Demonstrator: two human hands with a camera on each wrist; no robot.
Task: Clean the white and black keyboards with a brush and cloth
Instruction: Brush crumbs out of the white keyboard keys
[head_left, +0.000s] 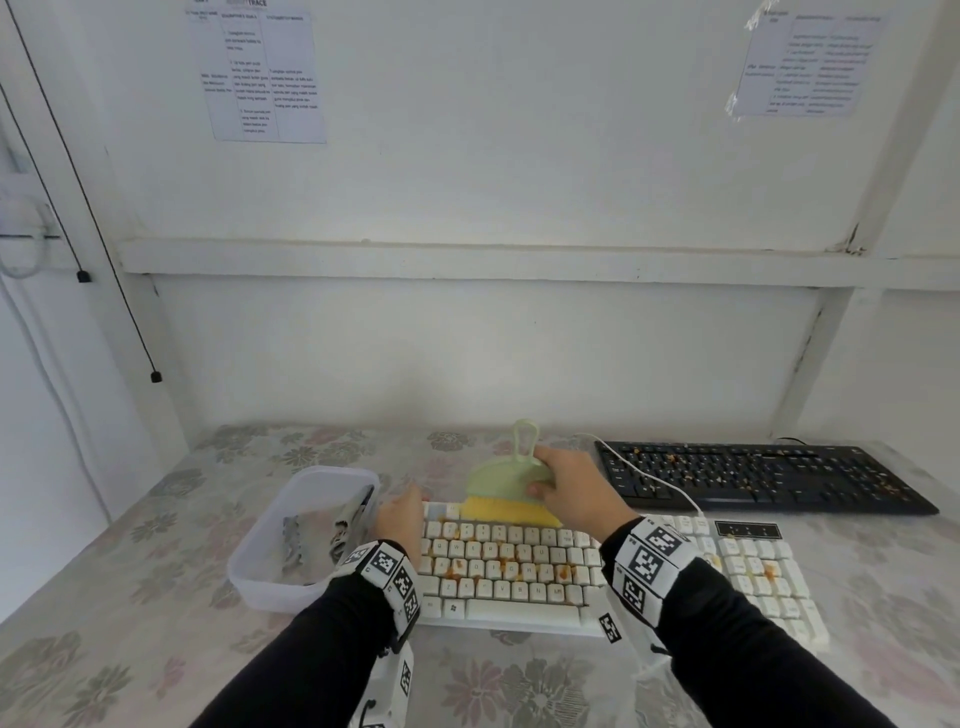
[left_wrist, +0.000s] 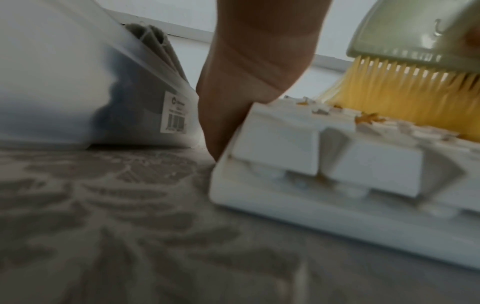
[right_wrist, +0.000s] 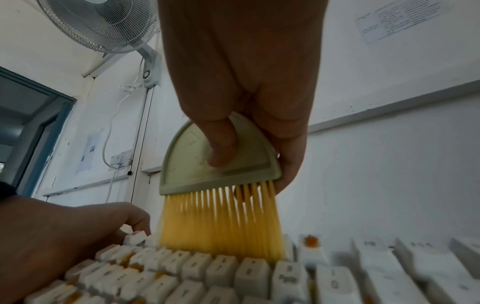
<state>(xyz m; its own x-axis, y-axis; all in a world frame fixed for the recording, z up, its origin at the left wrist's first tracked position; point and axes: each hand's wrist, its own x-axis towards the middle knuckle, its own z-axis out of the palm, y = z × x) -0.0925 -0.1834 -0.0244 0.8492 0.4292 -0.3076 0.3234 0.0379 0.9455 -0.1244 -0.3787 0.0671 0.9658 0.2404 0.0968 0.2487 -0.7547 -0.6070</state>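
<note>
The white keyboard (head_left: 498, 566) lies in front of me, its keys spotted with orange crumbs. My right hand (head_left: 561, 491) grips a pale green brush (head_left: 511, 478) whose yellow bristles (right_wrist: 221, 222) press on the keyboard's top row. My left hand (head_left: 400, 519) rests on the keyboard's left end, thumb down along its side edge (left_wrist: 223, 131), fingers over the corner keys. The black keyboard (head_left: 753, 475), also littered with crumbs, lies at the back right. A grey folded cloth (head_left: 293, 540) sits inside the clear tub.
A clear plastic tub (head_left: 249, 566) stands just left of the white keyboard, close to my left hand. A white cable (head_left: 649, 478) runs across the black keyboard's left end. The table carries a flowered cover (head_left: 156, 649). A wall fan (right_wrist: 98, 24) hangs above.
</note>
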